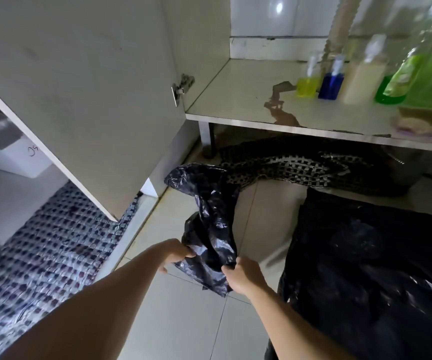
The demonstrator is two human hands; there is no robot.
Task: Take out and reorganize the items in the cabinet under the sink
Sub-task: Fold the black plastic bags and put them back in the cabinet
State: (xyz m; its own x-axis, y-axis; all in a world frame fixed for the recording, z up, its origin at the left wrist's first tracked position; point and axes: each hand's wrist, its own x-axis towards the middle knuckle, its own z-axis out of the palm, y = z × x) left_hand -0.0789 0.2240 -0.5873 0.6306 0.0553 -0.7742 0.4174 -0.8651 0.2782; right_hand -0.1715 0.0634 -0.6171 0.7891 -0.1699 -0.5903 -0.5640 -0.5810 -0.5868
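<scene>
Left hand: the left hand (177, 253) gripped the near left edge of a crumpled black plastic bag (209, 224), fingers curled over the film and thumb pinching it from above.
Right hand: the right hand (243, 278) held the bag's near right edge, fingers folded tight round a bunch of plastic; the fingertips were hidden in the folds.
Bag: it hung stretched between the two hands above the tiled floor (183, 320), its far end trailing up toward the cabinet's foot.
Cabinet: the door (79, 87) stood swung open on the left; the cabinet floor (235, 100) carried a brown stain near the middle.
Bottles: a yellow spray bottle (307, 83), a blue bottle (331, 84), a cream bottle (363, 81) and a green bottle (397, 84) stood in a row at the back right, close beside each other.
Floor right: a second sheet of black plastic (365, 255) lay spread beside the right forearm.
Mats: a dark checked mat (300, 167) lay under the cabinet's front edge; a blue-and-white checked mat (40, 255) lay at far left.
</scene>
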